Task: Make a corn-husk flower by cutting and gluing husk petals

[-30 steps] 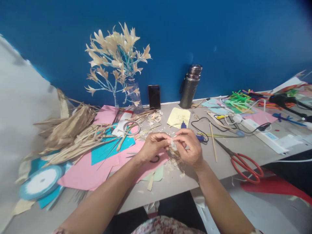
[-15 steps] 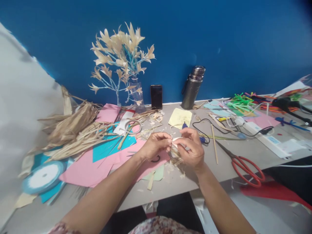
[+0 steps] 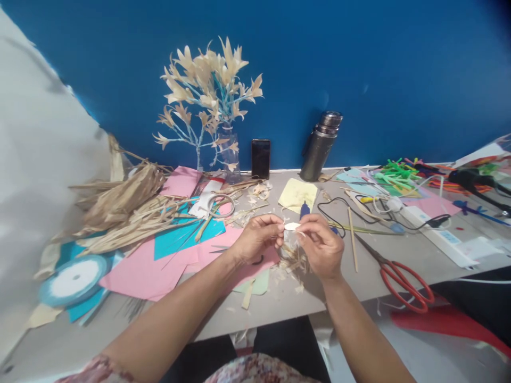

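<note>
A small pale petal-shaped piece (image 3: 291, 226) is stretched between my two hands above the table. My left hand (image 3: 261, 236) pinches its left end between thumb and fingertips. At the other end, my right hand (image 3: 322, 246) has closed thumb and forefinger on it. Below the hands lies a heap of dry husk scraps (image 3: 293, 259). Partly under my left hand is a small pair of scissors (image 3: 219, 249) on pink paper (image 3: 139, 271). Just behind my right hand, a dark blue glue-gun-like tool (image 3: 304, 209) points toward a yellow paper square (image 3: 297, 192).
Pale husk flowers (image 3: 211, 80) rise at the back beside a phone (image 3: 261, 158) and a flask (image 3: 320, 146). Dry husks (image 3: 123, 205) and a ribbon spool (image 3: 74, 277) lie left. Red-handled scissors (image 3: 405, 282), a wooden stick (image 3: 353, 239) and a power strip (image 3: 437, 234) lie right.
My right hand has drawn slightly to the right, and more of the pale piece shows between the fingers. The view has shifted a little to the left.
</note>
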A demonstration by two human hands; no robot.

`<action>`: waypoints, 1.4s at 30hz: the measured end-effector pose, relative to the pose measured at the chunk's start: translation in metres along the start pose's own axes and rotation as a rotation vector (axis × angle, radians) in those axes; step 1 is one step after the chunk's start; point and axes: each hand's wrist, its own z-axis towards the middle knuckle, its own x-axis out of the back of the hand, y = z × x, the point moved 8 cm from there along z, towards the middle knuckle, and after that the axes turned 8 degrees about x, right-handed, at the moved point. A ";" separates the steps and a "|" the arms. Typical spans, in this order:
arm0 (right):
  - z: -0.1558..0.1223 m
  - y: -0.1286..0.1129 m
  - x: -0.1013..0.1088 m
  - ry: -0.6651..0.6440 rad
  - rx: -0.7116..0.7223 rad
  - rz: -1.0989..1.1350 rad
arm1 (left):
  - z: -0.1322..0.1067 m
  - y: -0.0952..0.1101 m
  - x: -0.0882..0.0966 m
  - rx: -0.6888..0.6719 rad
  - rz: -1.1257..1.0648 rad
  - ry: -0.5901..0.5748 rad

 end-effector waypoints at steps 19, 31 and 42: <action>0.001 0.009 -0.001 0.039 -0.170 -0.051 | 0.001 0.004 0.008 -0.090 0.298 0.086; 0.001 0.005 -0.007 -0.052 -0.094 -0.030 | 0.004 -0.001 0.006 0.003 0.222 0.022; -0.002 0.027 0.002 0.076 -0.263 0.065 | 0.007 -0.004 0.013 0.027 0.113 0.051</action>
